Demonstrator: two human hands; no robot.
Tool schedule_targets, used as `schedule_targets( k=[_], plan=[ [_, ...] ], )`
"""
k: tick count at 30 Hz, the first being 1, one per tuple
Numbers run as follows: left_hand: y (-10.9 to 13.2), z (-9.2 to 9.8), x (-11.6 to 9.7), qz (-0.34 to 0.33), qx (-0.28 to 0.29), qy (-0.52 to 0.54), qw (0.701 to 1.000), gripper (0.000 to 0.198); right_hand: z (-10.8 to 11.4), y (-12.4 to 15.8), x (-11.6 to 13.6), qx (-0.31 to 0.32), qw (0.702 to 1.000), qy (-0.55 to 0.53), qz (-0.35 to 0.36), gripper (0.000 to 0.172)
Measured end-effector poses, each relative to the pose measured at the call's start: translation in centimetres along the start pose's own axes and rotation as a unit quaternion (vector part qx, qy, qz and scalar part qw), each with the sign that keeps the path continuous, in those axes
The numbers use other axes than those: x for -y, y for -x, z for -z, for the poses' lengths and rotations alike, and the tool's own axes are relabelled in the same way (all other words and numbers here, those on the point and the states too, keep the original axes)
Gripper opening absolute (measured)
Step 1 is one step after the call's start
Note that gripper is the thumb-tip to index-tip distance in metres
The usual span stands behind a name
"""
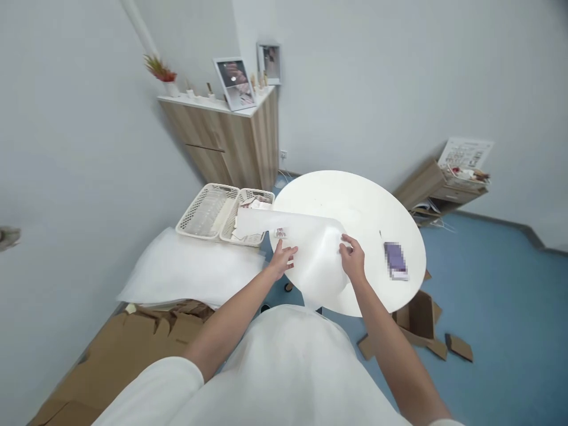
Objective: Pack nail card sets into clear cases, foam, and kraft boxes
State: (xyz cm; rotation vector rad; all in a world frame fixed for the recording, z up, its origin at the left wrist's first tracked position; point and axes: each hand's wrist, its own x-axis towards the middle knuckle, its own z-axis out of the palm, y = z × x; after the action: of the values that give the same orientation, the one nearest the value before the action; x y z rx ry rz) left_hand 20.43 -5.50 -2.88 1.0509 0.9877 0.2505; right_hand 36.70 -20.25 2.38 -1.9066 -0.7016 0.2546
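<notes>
On the 8 o'clock side of the round white bench (355,201), a thin, milky plastic sheet (317,266) lies flat and hangs a little over the edge. The left hand (283,258) rests on the sheet's 9 o'clock side, its grip apart and its fingers spread. The right hand (354,258) is at the sheet's 3 o'clock side, its grip pinched together on the sheet's edge. A small card (280,233) lies close to the left hand at 12 o'clock. A blurred purple thing (394,259) lies on the bench at 3 o'clock from the right hand. Two white baskets (222,214) sit off the bench at 10 o'clock, beside a pile of white foam (186,272).
</notes>
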Motion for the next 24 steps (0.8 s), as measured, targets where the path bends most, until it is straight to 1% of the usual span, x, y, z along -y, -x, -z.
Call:
schedule_targets(
  k=[2,4,7,10,13,16,18,21,24],
  plan=[
    [0.0,-2.8,0.2,0.025,0.054,0.036,0.998,0.094,2.3,0.2,-2.9,-0.042,0.999,0.017,-0.022,0.039],
    [0.0,-5.3,0.4,0.043,0.083,0.047,0.995,0.092,4.0,0.5,-5.8,-0.058,0.997,0.039,-0.035,0.040],
    [-0.3,-8.5,0.8,0.053,0.091,0.026,0.994,0.084,5.8,1.0,-9.7,-0.050,0.995,0.061,-0.056,0.041],
    [-0.8,-10.7,1.5,0.056,0.081,-0.017,0.995,0.080,6.6,1.7,-12.7,-0.031,0.995,0.073,-0.067,0.042],
    [-1.4,-12.0,2.6,0.050,0.059,-0.079,0.994,0.075,7.2,2.5,-14.8,-0.013,0.994,0.080,-0.070,0.043],
    [-2.1,-12.8,3.8,0.033,0.029,-0.140,0.989,0.059,7.9,3.0,-16.4,0.008,0.994,0.085,-0.072,0.043],
    [-2.8,-13.2,4.3,0.012,0.009,-0.189,0.982,0.054,8.5,3.2,-17.3,0.026,0.993,0.086,-0.081,0.042],
    [-4.0,-13.5,4.3,-0.010,-0.006,-0.253,0.967,0.058,9.1,3.2,-18.0,0.054,0.989,0.096,-0.097,0.044],
    [-4.9,-13.6,3.8,-0.015,-0.009,-0.276,0.961,0.065,9.0,3.1,-18.2,0.100,0.982,0.119,-0.109,0.050]
  ],
)
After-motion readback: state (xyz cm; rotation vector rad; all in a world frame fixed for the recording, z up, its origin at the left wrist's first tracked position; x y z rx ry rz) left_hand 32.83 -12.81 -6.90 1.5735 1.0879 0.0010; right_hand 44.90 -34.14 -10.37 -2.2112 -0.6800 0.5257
